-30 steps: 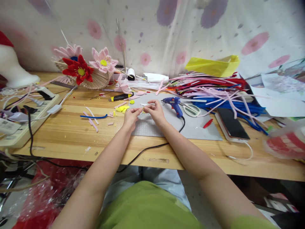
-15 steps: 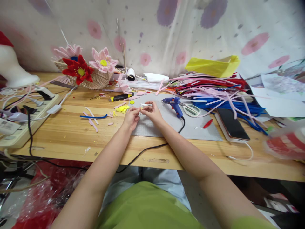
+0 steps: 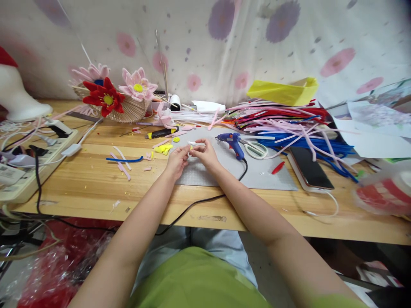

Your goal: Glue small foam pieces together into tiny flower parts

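Above the grey cutting mat [image 3: 263, 175], my left hand [image 3: 178, 161] and my right hand [image 3: 206, 154] meet fingertip to fingertip. Both are closed in a pinch around a small white-and-yellow piece [image 3: 191, 143], mostly hidden by the fingers. Just left of the hands lie a yellow fuzzy scrap [image 3: 163, 149] and a small yellow disc [image 3: 176, 139]. To the right, a blue glue gun [image 3: 233, 143] rests on the mat, beside white-handled scissors [image 3: 257, 149]. A red petal-shaped piece [image 3: 278, 167] lies farther right.
Pipe cleaners [image 3: 289, 124] in several colours are piled behind. A phone [image 3: 311, 167] lies at right, a power strip [image 3: 41, 162] at left. Fuzzy flowers [image 3: 104, 99] and a utility knife [image 3: 162, 132] are at back left. The glue gun's black cord [image 3: 192, 205] crosses the front edge.
The whole view has shifted slightly with the head. Both hands keep their pinch at nearly the same place, with only small finger movement.
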The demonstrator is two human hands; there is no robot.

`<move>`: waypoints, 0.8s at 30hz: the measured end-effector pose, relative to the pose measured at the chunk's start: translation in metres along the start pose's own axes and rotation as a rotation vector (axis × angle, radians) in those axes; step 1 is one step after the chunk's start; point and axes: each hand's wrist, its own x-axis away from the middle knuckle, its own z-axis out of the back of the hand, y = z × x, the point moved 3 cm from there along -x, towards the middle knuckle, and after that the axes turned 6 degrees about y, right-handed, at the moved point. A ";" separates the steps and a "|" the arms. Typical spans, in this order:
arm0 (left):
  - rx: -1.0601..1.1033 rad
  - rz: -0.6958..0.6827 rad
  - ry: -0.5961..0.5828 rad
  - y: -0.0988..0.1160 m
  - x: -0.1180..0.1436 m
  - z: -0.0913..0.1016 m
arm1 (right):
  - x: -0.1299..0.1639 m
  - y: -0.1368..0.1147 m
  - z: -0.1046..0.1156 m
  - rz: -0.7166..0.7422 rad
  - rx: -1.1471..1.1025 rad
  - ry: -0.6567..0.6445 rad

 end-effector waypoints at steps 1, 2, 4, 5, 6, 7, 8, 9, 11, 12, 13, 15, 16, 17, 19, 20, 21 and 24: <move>-0.011 -0.004 -0.004 0.000 0.001 -0.001 | 0.000 0.000 0.001 -0.004 -0.008 0.006; -0.021 -0.012 -0.003 0.000 0.001 -0.001 | -0.001 0.001 0.002 -0.008 -0.017 0.010; -0.046 -0.039 0.019 0.000 0.002 -0.001 | -0.001 0.001 0.002 -0.018 -0.025 0.008; -0.062 -0.054 0.036 0.000 0.002 0.000 | -0.001 0.001 0.002 -0.024 -0.022 0.002; -0.080 -0.066 0.055 0.000 0.002 0.001 | 0.000 0.000 0.002 -0.027 -0.016 -0.006; -0.095 -0.077 0.073 0.000 0.001 0.001 | 0.000 0.000 0.001 -0.026 -0.006 -0.012; -0.106 -0.086 0.087 0.000 0.001 0.002 | 0.001 -0.001 0.001 -0.022 0.001 -0.015; -0.116 -0.091 0.098 -0.001 0.001 0.003 | 0.001 -0.002 0.001 -0.017 0.004 -0.012; -0.130 -0.093 0.110 -0.002 0.000 0.004 | 0.001 -0.004 0.003 -0.011 -0.001 0.003; -0.135 -0.090 0.112 -0.002 0.000 0.004 | 0.001 -0.005 0.003 -0.012 -0.005 0.013; -0.136 -0.088 0.114 -0.002 -0.001 0.005 | 0.001 -0.005 0.004 -0.013 -0.010 0.022; -0.132 -0.081 0.117 -0.002 -0.001 0.004 | 0.001 -0.005 0.006 -0.013 -0.012 0.033; -0.125 -0.077 0.120 -0.002 0.000 0.004 | 0.001 -0.005 0.006 -0.012 -0.013 0.030; -0.117 -0.073 0.123 -0.001 0.000 0.004 | 0.002 -0.005 0.005 -0.011 -0.015 0.021; -0.095 -0.066 0.127 -0.001 0.000 0.004 | 0.002 -0.004 0.003 -0.004 -0.016 -0.015; -0.084 -0.063 0.126 0.000 0.000 0.004 | 0.002 -0.003 0.002 0.002 -0.014 -0.034; -0.072 -0.060 0.122 0.000 -0.001 0.004 | 0.002 -0.002 0.001 0.009 -0.011 -0.051; -0.036 -0.048 0.112 0.001 -0.001 0.004 | 0.002 0.001 -0.003 0.027 0.013 -0.078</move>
